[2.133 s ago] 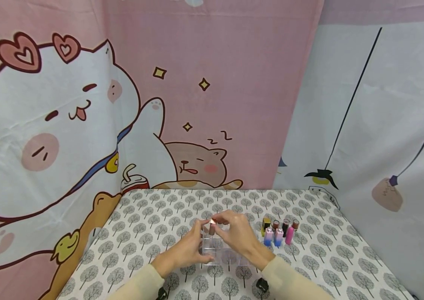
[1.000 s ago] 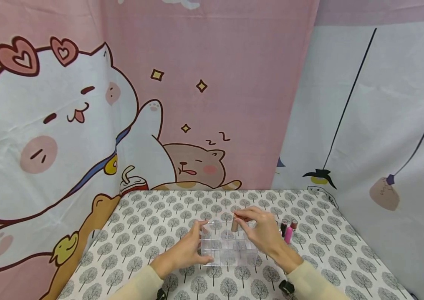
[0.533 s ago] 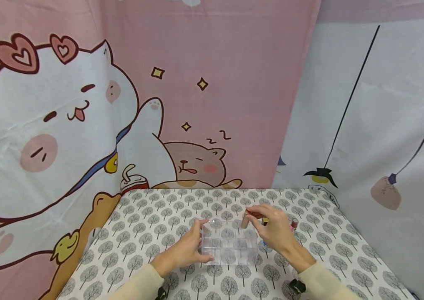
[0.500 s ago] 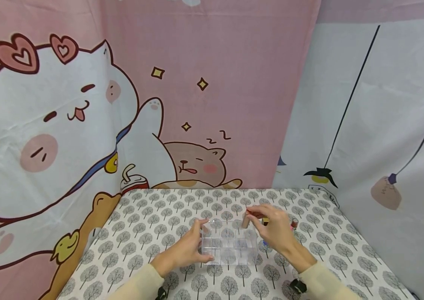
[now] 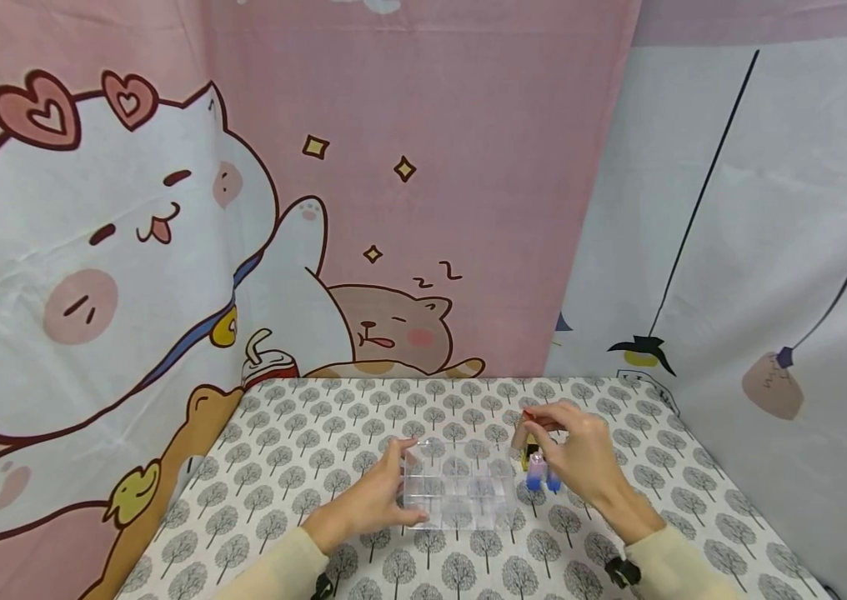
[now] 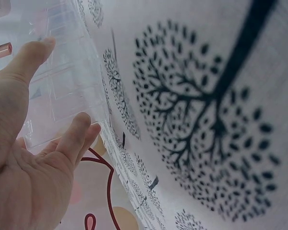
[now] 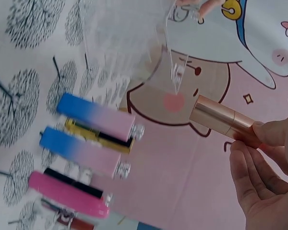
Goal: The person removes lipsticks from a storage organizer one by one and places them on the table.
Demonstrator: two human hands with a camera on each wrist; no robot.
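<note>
My left hand (image 5: 363, 500) grips the left end of a clear plastic divided organizer (image 5: 461, 502), thumb at the front and fingers at the back. In the left wrist view its thumb and fingertips span the transparent wall. My right hand (image 5: 581, 454) pinches one end of a rose-gold lipstick tube (image 7: 213, 117) between thumb and fingers. The tube is held in the air just right of the organizer, above standing cosmetics. Two blue-to-pink tubes (image 7: 93, 117) stand near this hand, with a yellow-and-black tube (image 5: 525, 457) behind them.
A bright pink tube (image 7: 69, 194) and a black one (image 7: 72, 182) show in the right wrist view, along with a clear tube with a dark red part (image 7: 79, 224). A tree-print cloth (image 5: 318, 467) covers the table. Cartoon curtains (image 5: 468, 208) hang behind and at the sides.
My right hand has carried the lipstick tube from over the organizer's left back part rightward, past its right edge to the standing tubes. My left hand has stayed on the organizer.
</note>
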